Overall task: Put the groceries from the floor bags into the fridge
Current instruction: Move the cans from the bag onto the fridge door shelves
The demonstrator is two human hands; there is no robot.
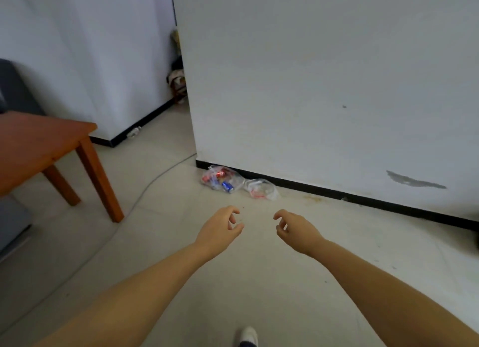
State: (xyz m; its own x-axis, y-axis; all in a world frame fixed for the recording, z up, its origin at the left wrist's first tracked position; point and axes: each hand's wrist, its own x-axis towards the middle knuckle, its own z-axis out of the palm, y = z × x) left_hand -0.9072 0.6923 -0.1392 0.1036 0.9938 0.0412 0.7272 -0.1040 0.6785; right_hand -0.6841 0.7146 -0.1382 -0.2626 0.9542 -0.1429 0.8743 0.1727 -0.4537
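Note:
Two clear plastic bags lie on the tiled floor against the wall's black skirting. The left bag (223, 178) holds red and blue drink cans. The right bag (261, 189) is smaller, with something red inside. My left hand (220, 228) and my right hand (294, 230) are stretched out in front of me, a little short of the bags, both with fingers loosely curled and apart, holding nothing. No fridge is in view.
A brown wooden table (39, 149) stands at the left, with a dark sofa (11, 92) behind it. A thin grey cable (145, 188) runs across the floor past the table leg. A white wall corner (191, 129) juts out ahead. My shoe (248, 336) shows below.

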